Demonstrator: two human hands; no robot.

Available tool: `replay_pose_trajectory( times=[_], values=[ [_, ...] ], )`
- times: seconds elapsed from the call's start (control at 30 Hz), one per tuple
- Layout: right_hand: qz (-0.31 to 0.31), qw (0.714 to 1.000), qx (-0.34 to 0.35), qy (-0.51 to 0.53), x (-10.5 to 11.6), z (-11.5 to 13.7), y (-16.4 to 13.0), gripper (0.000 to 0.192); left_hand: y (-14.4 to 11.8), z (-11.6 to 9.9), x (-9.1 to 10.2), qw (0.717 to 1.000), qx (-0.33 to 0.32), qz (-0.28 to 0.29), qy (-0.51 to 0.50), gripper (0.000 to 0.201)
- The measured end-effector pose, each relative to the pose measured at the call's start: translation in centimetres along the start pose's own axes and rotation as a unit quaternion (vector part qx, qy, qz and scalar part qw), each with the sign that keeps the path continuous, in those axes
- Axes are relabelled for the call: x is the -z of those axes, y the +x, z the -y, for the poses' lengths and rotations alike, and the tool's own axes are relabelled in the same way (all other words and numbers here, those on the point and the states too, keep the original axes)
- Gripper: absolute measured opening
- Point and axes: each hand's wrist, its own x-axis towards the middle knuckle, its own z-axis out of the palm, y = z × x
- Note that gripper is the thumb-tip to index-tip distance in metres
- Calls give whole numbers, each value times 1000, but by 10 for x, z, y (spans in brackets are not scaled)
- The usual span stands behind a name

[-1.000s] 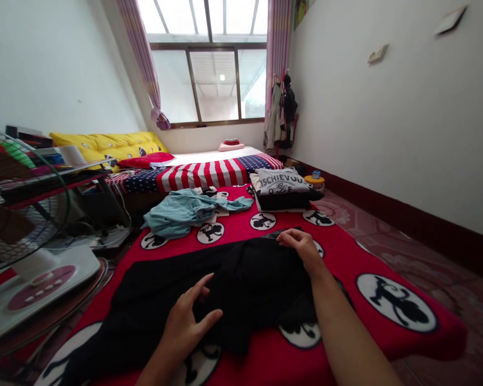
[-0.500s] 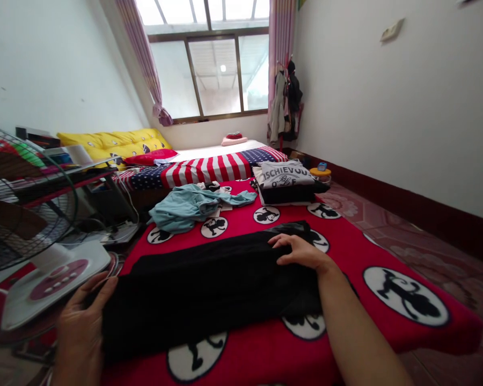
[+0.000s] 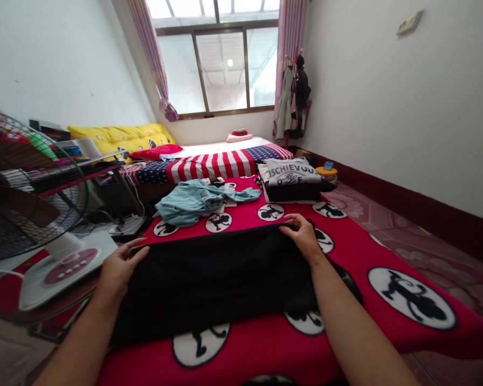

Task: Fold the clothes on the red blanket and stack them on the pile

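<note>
A black folded garment (image 3: 217, 279), its exact kind unclear, lies stretched across the red blanket (image 3: 265, 348) with white monkey circles. My left hand (image 3: 123, 262) grips its far left corner between thumb and fingers. At the far right corner my right hand (image 3: 301, 236) pinches the upper edge. The long far edge runs nearly straight between both hands. Beneath my right forearm, a dark part of the cloth (image 3: 348, 281) shows on the blanket.
Beyond the garment lie a crumpled light-blue garment (image 3: 189, 203) and a stack of folded clothes (image 3: 292, 179) topped by a grey printed shirt. A white fan base (image 3: 68, 268) stands close on the left. Another bed (image 3: 213, 166) is under the window.
My left hand has moved up and right to the garment's far left corner. My right hand has closed on the far edge, which is now raised and straighter. The view has shifted slightly.
</note>
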Motion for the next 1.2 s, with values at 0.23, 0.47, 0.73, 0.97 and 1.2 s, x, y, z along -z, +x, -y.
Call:
replay_pose_trajectory(
  times=[0.23, 0.47, 0.73, 0.97, 1.2],
  values=[
    [-71, 994, 37, -74, 3, -20, 8, 28, 30, 26, -7, 936, -111, 3, 335, 39],
    [-122, 968, 145, -167, -8, 11, -13, 13, -26, -5, -68, 859, -361, 98, 349, 26],
    [7, 966, 125, -225, -6, 22, -37, 17, -91, -14, -162, 834, -348, 408, 125, 31],
    [-96, 947, -36, -305, 6, -9, -17, 36, -103, -7, -165, 798, -370, 424, 214, 30],
    [-97, 955, -33, -279, 6, -18, -15, 16, -97, -16, -196, 893, -286, 331, 102, 33]
  ],
)
